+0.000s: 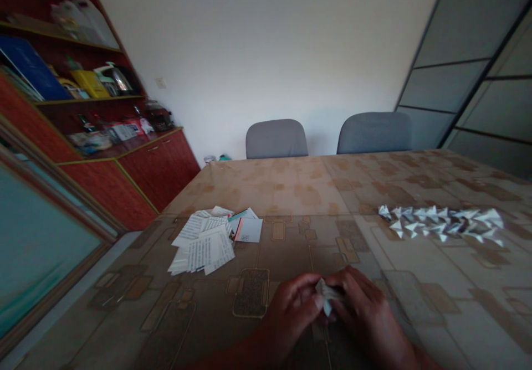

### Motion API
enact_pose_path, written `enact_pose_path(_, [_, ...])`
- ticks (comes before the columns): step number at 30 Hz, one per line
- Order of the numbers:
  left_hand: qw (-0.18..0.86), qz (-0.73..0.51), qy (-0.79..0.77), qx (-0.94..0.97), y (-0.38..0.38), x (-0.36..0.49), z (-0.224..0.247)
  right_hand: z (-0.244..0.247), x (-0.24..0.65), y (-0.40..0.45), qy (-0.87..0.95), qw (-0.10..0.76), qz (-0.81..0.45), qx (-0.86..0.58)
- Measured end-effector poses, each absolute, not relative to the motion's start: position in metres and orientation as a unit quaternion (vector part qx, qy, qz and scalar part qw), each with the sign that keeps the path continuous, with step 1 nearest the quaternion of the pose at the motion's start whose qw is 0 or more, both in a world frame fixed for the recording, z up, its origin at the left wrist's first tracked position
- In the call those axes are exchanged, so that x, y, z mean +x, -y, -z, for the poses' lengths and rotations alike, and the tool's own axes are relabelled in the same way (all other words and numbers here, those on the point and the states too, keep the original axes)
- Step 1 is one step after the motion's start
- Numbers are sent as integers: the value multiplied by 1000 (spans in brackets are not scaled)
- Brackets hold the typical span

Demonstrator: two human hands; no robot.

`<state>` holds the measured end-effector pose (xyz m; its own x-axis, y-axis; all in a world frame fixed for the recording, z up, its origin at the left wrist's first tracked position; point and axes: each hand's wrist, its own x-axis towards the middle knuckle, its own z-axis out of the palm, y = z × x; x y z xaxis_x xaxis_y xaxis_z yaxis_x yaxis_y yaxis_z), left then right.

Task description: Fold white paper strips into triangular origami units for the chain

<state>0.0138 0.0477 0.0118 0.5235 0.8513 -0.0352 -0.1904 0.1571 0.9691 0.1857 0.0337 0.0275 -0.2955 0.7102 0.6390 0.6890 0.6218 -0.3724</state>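
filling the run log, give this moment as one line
left hand + right hand: pinching small folded white paper piece | left: printed paper slips | right: folded white paper triangles

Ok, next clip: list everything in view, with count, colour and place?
folded paper piece: one, white-grey, pinched between both hands at the near table edge
folded paper pieces: many, too small to count, white, in a row on the table's right side
paper slips: a loose pile, white with print, left of centre on the table
card: one, white, at the pile's right edge
table: one, tan patterned cover, fills the foreground
chairs: two, grey, at the far table edge
cabinet: one, red-brown, left wall, shelves full of blurred items
wall: white, behind
left hand: on the folded paper piece
right hand: on the same piece
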Motion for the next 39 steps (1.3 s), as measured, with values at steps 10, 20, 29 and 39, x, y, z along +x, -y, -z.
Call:
enact_pose_path(10, [715, -398, -256, 514, -45, 14, -17, -30, 185, -29, 806, 414, -10, -422])
enact_pose_path(20, [733, -388, -257, 496, -49, 11, -14, -40, 188, -28, 814, 425, -49, -393])
enact_pose_path(29, [713, -390, -285, 507, -48, 13, -15, -38, 188, -27, 814, 431, -56, -386])
enact_pose_path(39, [676, -404, -310, 533, -46, 13, -21, -49, 194, -26, 849, 380, -109, -352])
